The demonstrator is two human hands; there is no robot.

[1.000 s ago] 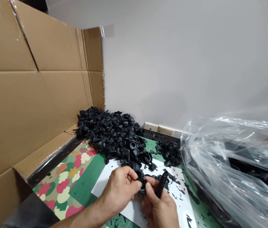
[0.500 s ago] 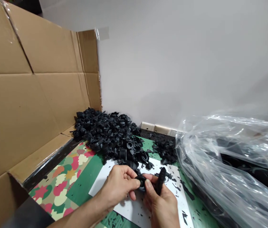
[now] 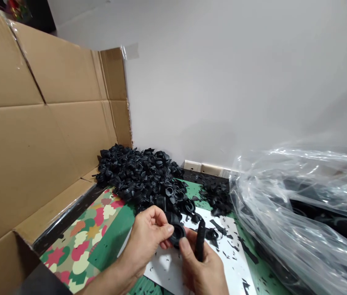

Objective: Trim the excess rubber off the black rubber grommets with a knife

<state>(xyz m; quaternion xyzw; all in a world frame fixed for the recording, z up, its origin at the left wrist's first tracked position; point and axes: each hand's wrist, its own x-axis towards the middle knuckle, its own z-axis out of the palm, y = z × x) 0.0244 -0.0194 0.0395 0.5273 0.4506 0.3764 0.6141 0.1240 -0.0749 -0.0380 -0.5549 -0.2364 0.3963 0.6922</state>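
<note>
Between my hands is a round black rubber piece (image 3: 177, 235) with a hollow centre, its opening turned toward me. My left hand (image 3: 151, 231) pinches it by its left edge with thumb and fingertips. The thumb of my right hand (image 3: 202, 258) presses on its lower right edge. A dark stick-like handle (image 3: 200, 239) stands up from the fingers of my right hand; its lower end is hidden. Under both hands lies a white sheet (image 3: 169, 266) with black scraps on it. Just beyond is a large heap of black ribbed rubber pieces (image 3: 142, 176).
A smaller pile of black scraps (image 3: 218, 196) lies behind the sheet. To the right, a clear plastic bag (image 3: 272, 217) holds black ribbed parts. A tall cardboard panel (image 3: 69, 123) borders the left side, and a grey wall (image 3: 238, 82) closes the back.
Both hands and the rubber piece have shifted slightly left, and the piece's opening now faces me more. The handle in my right hand stands more upright. The view has tilted a little.
</note>
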